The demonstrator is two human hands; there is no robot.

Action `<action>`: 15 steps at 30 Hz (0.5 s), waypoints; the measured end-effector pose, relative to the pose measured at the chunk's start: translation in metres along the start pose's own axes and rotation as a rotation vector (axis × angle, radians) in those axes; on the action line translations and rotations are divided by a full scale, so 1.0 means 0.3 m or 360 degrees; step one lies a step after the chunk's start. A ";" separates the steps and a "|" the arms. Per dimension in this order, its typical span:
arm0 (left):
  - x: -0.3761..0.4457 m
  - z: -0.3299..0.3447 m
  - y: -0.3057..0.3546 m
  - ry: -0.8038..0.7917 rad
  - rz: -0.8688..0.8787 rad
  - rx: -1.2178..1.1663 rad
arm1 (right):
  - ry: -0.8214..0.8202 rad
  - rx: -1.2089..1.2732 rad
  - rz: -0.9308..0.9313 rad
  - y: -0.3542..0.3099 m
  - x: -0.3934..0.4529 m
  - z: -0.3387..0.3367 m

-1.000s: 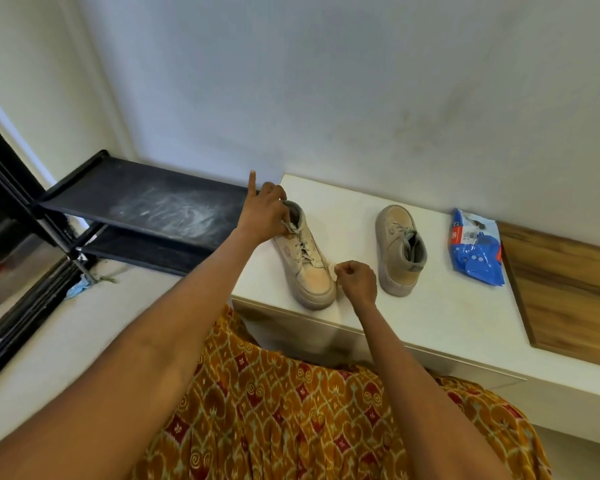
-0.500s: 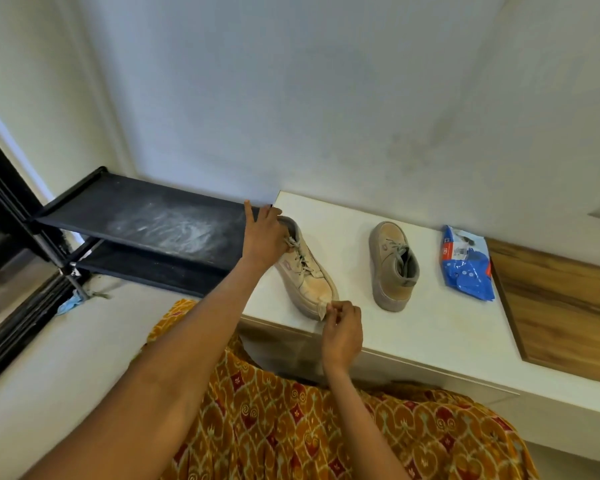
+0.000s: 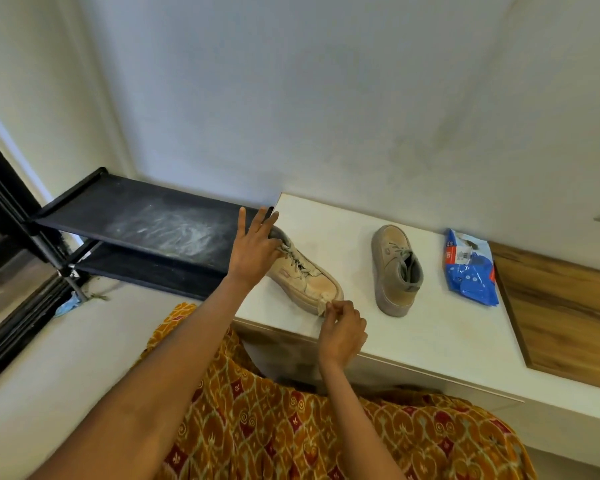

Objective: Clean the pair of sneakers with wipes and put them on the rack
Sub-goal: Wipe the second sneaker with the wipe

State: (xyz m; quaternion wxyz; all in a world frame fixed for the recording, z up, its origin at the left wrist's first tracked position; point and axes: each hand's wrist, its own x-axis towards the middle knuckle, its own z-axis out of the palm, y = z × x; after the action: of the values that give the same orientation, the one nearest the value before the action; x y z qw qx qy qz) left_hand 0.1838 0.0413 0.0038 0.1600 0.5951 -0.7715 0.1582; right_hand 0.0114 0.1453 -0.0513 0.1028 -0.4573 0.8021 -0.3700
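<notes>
1. Head view looks down on a white counter [image 3: 413, 341] with two tan sneakers on it; everything below is placed relative to that counter.
2. At the counter's left end lies the near sneaker [image 3: 303, 277], heel toward the wall and toe at the front edge, angled a little so its toe points toward the person.
3. On its heel collar rests the left hand [image 3: 255, 249], fingers straight and spread, pressing rather than gripping. It is probably there to keep the shoe from sliding while the toe is rubbed.
4. At the toe, near the counter's front edge, the right hand [image 3: 342, 329] has its fingers curled, pinching a small wipe [image 3: 323, 306] against the front of the sole.
5. Mid-counter sits the second sneaker [image 3: 395, 268], well apart from both hands, heel toward the front edge and toe toward the wall; it is untouched now.
6. Further right on the counter lies a blue wipes packet [image 3: 470, 268], within reach for a fresh sheet.
7. Just off the counter's left end stands the black rack [image 3: 146, 223], its top shelf smeared with pale dust and bearing no shoes, so placing is not yet done.
</notes>
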 end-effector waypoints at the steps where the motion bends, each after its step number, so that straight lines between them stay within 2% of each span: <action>1: 0.000 -0.001 -0.001 0.0016 -0.0013 -0.0029 | 0.0003 0.0065 0.0085 -0.011 -0.013 0.010; 4: -0.007 -0.005 -0.006 0.0043 0.0000 -0.0033 | 0.0026 0.0198 0.0284 -0.041 0.020 0.021; 8: -0.050 -0.008 0.006 0.0121 0.0155 -0.0053 | -0.0031 0.0095 0.0283 -0.013 0.163 0.000; 12: -0.093 -0.019 0.074 0.0304 0.0201 -0.0122 | -0.0005 0.0262 0.0391 -0.014 0.264 0.003; 15: -0.095 -0.031 0.106 0.0277 0.0176 -0.0021 | 0.0038 0.0331 0.0462 -0.041 0.262 0.019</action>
State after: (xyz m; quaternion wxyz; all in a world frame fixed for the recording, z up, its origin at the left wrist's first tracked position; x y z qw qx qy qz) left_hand 0.1604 0.0777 -0.0018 0.2212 0.5345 -0.7874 0.2129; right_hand -0.0219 0.0749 -0.0332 0.1922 -0.3193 0.8183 -0.4376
